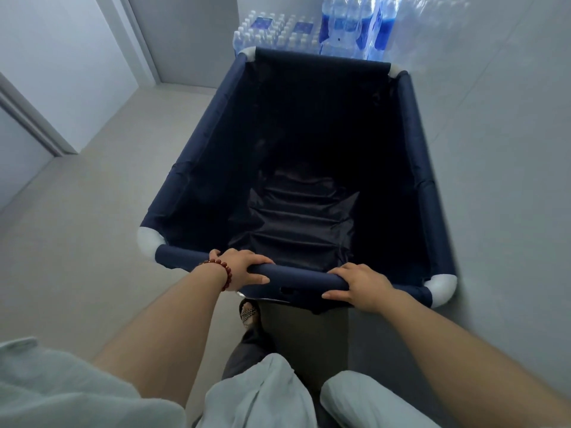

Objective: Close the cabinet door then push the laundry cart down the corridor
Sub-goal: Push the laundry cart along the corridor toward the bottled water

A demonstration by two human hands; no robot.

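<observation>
Grey floor (102, 211) runs between pale walls toward stacked water bottles (275, 32). Laundry cart (213, 140) points lengthwise at them. Left hand (244, 268) and right hand (361, 287) clamp its near rail, apart.

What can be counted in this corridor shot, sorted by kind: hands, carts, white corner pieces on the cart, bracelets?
Hands: 2, the left hand and the right hand, both gripping the near rail
Laundry cart: 1, dark blue
White corner pieces: 4
Bead bracelet: 1, on the left wrist
Total: 8
The water bottles beyond the cart are too many and too blurred to count.
</observation>
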